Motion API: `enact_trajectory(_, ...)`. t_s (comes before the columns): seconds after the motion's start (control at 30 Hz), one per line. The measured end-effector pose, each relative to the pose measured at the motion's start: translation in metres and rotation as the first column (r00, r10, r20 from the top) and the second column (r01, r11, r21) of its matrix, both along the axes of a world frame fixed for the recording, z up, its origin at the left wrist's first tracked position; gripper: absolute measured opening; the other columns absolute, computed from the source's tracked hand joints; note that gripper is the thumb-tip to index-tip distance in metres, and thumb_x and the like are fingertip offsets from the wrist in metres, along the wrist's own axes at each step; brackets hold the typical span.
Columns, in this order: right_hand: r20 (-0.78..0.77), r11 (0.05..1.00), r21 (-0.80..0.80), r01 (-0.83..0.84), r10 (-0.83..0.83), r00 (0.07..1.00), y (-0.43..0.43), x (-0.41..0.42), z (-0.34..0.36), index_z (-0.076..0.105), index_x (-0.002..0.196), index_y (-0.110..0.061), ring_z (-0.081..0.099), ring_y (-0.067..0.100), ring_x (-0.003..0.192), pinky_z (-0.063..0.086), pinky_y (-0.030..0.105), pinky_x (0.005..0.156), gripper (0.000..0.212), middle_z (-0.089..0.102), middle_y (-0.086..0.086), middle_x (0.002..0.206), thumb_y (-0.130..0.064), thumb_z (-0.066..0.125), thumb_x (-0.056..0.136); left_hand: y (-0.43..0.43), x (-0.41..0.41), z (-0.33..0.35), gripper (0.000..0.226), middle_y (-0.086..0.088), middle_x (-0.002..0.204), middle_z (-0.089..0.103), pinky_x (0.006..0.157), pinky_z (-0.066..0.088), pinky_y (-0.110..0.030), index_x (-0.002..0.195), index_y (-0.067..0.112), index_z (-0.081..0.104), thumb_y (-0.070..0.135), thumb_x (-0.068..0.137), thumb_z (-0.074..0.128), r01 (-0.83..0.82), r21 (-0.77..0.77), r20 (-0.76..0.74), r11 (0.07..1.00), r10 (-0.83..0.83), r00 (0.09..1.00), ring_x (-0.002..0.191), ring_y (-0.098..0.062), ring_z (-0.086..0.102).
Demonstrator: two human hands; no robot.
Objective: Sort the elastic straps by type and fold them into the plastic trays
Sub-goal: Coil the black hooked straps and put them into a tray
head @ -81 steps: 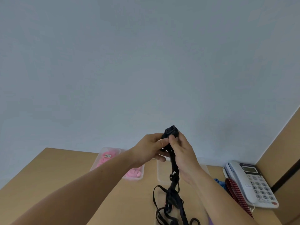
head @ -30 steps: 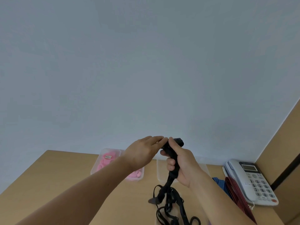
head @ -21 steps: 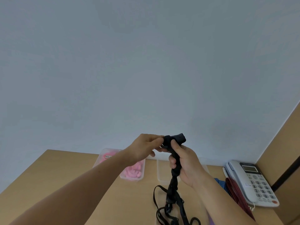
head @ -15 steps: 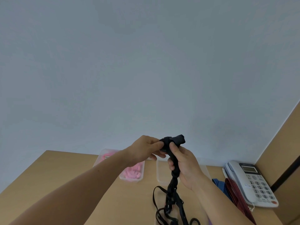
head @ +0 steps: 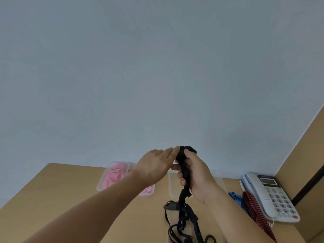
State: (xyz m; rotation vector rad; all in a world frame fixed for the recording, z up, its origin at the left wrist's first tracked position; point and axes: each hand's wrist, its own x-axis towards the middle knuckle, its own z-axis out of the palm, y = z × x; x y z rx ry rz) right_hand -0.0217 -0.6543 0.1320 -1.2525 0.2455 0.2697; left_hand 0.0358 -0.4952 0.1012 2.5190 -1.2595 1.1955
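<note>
A bunch of black elastic straps (head: 184,174) hangs from my right hand (head: 196,174), which grips it with curled fingers above the table. The straps' lower loops (head: 184,223) trail down onto a clear tray at the bottom edge. My left hand (head: 156,163) is beside the bundle's top, its straight fingers touching the folded black end. Behind my hands stands an empty clear plastic tray (head: 172,186). To the left, a clear tray (head: 103,179) holds pink straps (head: 114,176).
A white desk phone (head: 270,195) sits at the right, with red striped straps (head: 256,209) and blue striped straps (head: 236,199) lying beside it. A wooden partition (head: 306,155) rises on the right. A pale wall (head: 157,76) backs the wooden table (head: 61,193).
My left hand's fingers have straightened against the top of the black bundle. My right hand has slid lower along the straps, and the hanging loops have shifted slightly.
</note>
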Motion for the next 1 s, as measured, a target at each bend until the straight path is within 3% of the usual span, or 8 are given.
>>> enact_trajectory(0.07, 0.027, 0.996, -0.059, 0.063, -0.062, 0.998, -0.001, 0.0, -0.003, 0.073, 0.102, -0.005, 0.047, 0.013, 0.051, 0.034, 0.024, 0.044, 0.049, 0.07, 0.009, 0.077, -0.05, 0.057, 0.093, 0.0, 0.005, -0.007, 0.053, -0.006, 0.1, 0.069, 0.045, 0.047, -0.03, 0.133, 0.003, 0.046, -0.002, 0.081, 0.052, 0.063, -0.014, 0.022, 0.998, -0.062, 0.998, 0.057, -0.021, 0.056)
enact_trajectory(0.17, 0.084, 0.989, -0.018, 0.145, -0.143, 0.986, -0.002, 0.002, -0.007, 0.072, 0.1, -0.002, 0.045, 0.013, 0.051, 0.034, 0.024, 0.045, 0.042, 0.069, 0.007, 0.074, -0.042, 0.06, 0.094, -0.001, -0.005, 0.002, 0.048, 0.004, 0.123, 0.066, 0.064, 0.055, -0.027, 0.14, 0.016, 0.052, 0.015, 0.092, 0.055, 0.117, -0.334, -0.375, 0.935, -0.246, 0.894, 0.086, -0.01, 0.065)
enact_trajectory(0.3, 0.224, 0.998, 0.003, 0.062, -0.061, 0.973, -0.003, 0.001, -0.006, 0.074, 0.102, -0.008, 0.047, 0.014, 0.058, 0.038, 0.028, 0.055, 0.036, 0.071, 0.012, 0.094, -0.04, 0.059, 0.093, -0.005, -0.016, 0.026, 0.043, 0.01, 0.108, 0.072, 0.078, 0.052, -0.026, 0.133, 0.023, 0.057, 0.042, 0.094, 0.053, -0.31, -0.569, -0.817, 0.761, -0.485, 0.312, 0.096, -0.002, 0.066)
enact_trajectory(0.37, 0.263, 0.999, -0.013, 0.03, -0.026, 0.964, -0.003, 0.0, -0.007, 0.074, 0.101, -0.009, 0.049, 0.015, 0.062, 0.04, 0.03, 0.059, 0.039, 0.066, 0.012, 0.091, -0.042, 0.062, 0.087, -0.007, -0.018, 0.031, 0.04, 0.004, 0.09, 0.074, 0.08, 0.051, -0.033, 0.108, 0.013, 0.068, 0.047, 0.095, 0.052, -0.315, -0.554, -0.833, 0.771, -0.509, 0.219, 0.093, -0.01, 0.069)
enact_trajectory(0.6, 0.196, 0.985, -0.168, 0.03, 0.003, 0.981, -0.007, -0.005, -0.008, 0.074, 0.096, -0.009, 0.056, 0.016, 0.06, 0.041, 0.028, 0.051, 0.033, 0.073, 0.011, 0.087, -0.039, 0.06, 0.094, -0.008, -0.016, 0.024, 0.023, 0.003, 0.083, 0.074, 0.073, 0.052, -0.029, 0.102, 0.012, 0.072, 0.029, 0.098, 0.059, -0.347, -0.58, -0.811, 0.736, -0.483, 0.331, 0.081, -0.009, 0.069)
enact_trajectory(0.73, 0.181, 0.955, -0.29, 0.061, -0.007, 0.983, -0.008, -0.005, -0.005, 0.067, 0.082, -0.004, 0.038, 0.014, 0.045, 0.028, 0.025, 0.044, 0.04, 0.06, 0.007, 0.068, -0.043, 0.065, 0.09, -0.009, -0.019, 0.025, 0.021, 0.001, 0.093, 0.077, 0.068, 0.052, -0.025, 0.108, 0.011, 0.07, 0.025, 0.099, 0.058, -0.336, -0.619, -0.782, 0.71, -0.517, 0.35, 0.088, -0.012, 0.074)
enact_trajectory(0.87, 0.304, 0.796, -0.577, 0.184, 0.001, 0.953, -0.006, 0.0, -0.001, 0.06, 0.065, -0.001, 0.042, 0.012, 0.047, 0.037, 0.029, 0.054, 0.061, 0.052, -0.002, 0.052, -0.058, 0.056, 0.089, -0.01, -0.02, 0.028, 0.024, 0.001, 0.091, 0.077, 0.064, 0.049, -0.019, 0.104, 0.01, 0.071, 0.026, 0.101, 0.054, -0.321, -0.643, -0.757, 0.695, -0.513, 0.405, 0.081, -0.011, 0.074)
enact_trajectory(1.0, 0.274, 0.748, -0.64, 0.175, 0.009, 0.962, -0.007, -0.001, -0.009, 0.069, 0.059, -0.014, 0.058, 0.012, 0.06, 0.049, 0.032, 0.069, 0.061, 0.064, -0.001, 0.059, -0.064, 0.052, 0.088, -0.009, -0.017, 0.02, 0.023, 0.005, 0.081, 0.074, 0.068, 0.05, -0.017, 0.1, 0.01, 0.074, 0.024, 0.1, 0.055, -0.228, -0.614, -0.733, 0.756, -0.439, 0.519, 0.074, -0.006, 0.068)
